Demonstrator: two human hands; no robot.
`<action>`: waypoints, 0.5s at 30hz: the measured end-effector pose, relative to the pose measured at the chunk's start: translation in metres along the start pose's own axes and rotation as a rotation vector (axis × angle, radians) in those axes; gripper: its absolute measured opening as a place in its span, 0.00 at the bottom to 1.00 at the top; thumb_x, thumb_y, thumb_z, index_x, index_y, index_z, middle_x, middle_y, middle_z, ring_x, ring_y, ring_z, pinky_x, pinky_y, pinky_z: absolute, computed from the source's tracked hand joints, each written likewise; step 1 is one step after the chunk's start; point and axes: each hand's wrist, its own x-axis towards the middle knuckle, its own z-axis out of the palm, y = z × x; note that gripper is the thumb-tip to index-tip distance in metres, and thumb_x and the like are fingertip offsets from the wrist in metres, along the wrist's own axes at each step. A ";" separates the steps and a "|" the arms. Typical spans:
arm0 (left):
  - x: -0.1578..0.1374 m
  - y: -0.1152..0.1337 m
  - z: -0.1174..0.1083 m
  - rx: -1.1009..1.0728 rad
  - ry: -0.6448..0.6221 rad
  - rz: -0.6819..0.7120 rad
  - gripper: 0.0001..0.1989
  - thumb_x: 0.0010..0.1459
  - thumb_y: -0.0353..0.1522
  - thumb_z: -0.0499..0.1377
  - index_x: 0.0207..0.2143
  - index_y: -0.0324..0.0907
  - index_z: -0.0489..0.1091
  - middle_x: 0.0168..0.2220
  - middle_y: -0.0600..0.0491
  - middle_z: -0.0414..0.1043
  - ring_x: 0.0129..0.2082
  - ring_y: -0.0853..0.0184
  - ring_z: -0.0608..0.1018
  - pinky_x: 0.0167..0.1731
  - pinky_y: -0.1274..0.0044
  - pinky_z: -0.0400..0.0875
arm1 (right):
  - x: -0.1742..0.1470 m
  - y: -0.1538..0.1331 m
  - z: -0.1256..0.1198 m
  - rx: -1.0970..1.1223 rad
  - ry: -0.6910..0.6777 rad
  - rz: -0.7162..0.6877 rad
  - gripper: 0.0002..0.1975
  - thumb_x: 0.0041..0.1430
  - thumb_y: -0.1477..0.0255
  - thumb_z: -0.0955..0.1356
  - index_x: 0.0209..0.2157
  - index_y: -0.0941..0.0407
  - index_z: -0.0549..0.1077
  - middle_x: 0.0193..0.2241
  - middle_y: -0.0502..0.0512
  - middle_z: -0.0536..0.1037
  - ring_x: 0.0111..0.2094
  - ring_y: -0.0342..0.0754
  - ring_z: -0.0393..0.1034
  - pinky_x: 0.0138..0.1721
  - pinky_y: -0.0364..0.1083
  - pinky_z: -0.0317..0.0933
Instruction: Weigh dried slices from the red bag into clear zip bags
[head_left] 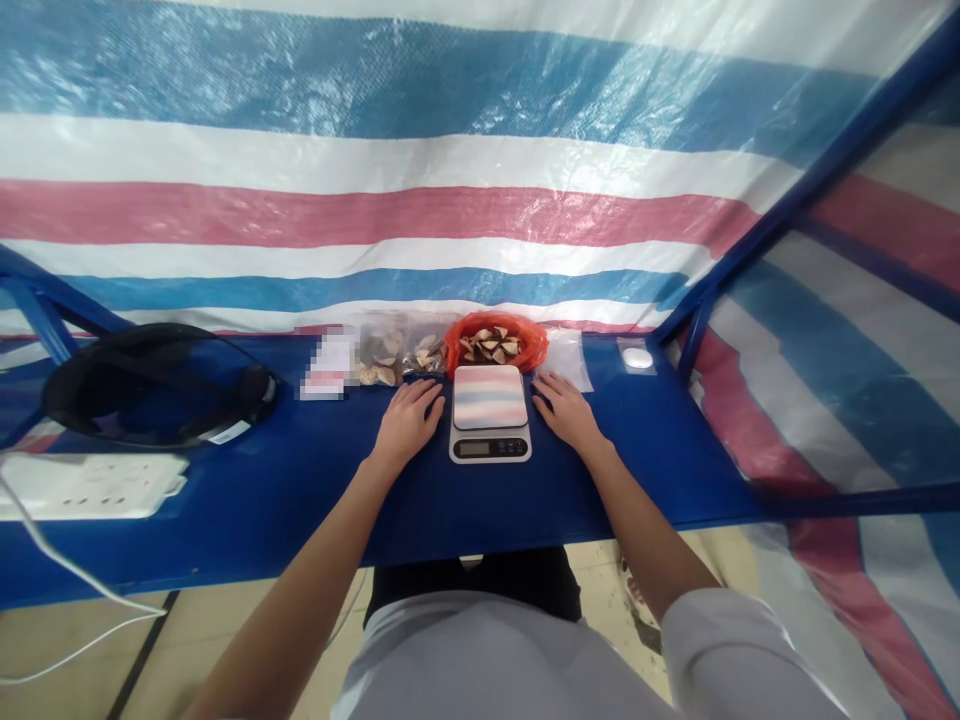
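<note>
My left hand (409, 418) lies flat on the blue table, fingers stretched out, just left of a kitchen scale (490, 412) with a shiny top plate and a dark display. On the scale's other side my right hand (564, 408) rests flat, its fingers extended by a clear plastic bag (568, 357). Behind the scale sits a red mesh bag (537, 345), rolled open around several brown and cream dried pieces (495, 345). Left of it stand two clear bags (381, 355) with similar pieces inside. Neither hand holds anything.
A blurred-out card (328, 362) lies left of the bags. Farther left are a black headset (157, 385) and a white power strip (97, 485) with a cable. A small packet with a white oval object (637, 358) lies at the right. Striped sheeting (390, 215) hangs behind the table.
</note>
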 end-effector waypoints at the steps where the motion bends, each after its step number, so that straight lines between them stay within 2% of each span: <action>1: -0.002 -0.002 0.001 0.009 -0.013 -0.001 0.22 0.69 0.38 0.47 0.52 0.40 0.76 0.56 0.43 0.76 0.60 0.54 0.74 0.64 0.59 0.64 | 0.000 0.000 0.001 -0.005 -0.007 -0.003 0.20 0.70 0.67 0.61 0.57 0.57 0.75 0.61 0.62 0.72 0.64 0.60 0.65 0.65 0.61 0.59; 9: -0.011 0.001 0.006 0.146 -0.107 -0.024 0.24 0.67 0.39 0.49 0.62 0.45 0.68 0.67 0.44 0.63 0.68 0.49 0.63 0.66 0.52 0.55 | -0.001 -0.004 -0.001 -0.044 -0.102 0.001 0.22 0.72 0.66 0.59 0.61 0.56 0.71 0.66 0.60 0.65 0.68 0.58 0.58 0.67 0.61 0.53; 15: -0.010 0.003 0.006 0.163 -0.134 -0.039 0.27 0.68 0.40 0.48 0.63 0.40 0.68 0.67 0.41 0.61 0.68 0.47 0.63 0.66 0.52 0.54 | -0.001 -0.006 -0.003 -0.055 -0.103 -0.005 0.23 0.72 0.65 0.59 0.63 0.56 0.69 0.67 0.59 0.64 0.68 0.58 0.57 0.68 0.61 0.52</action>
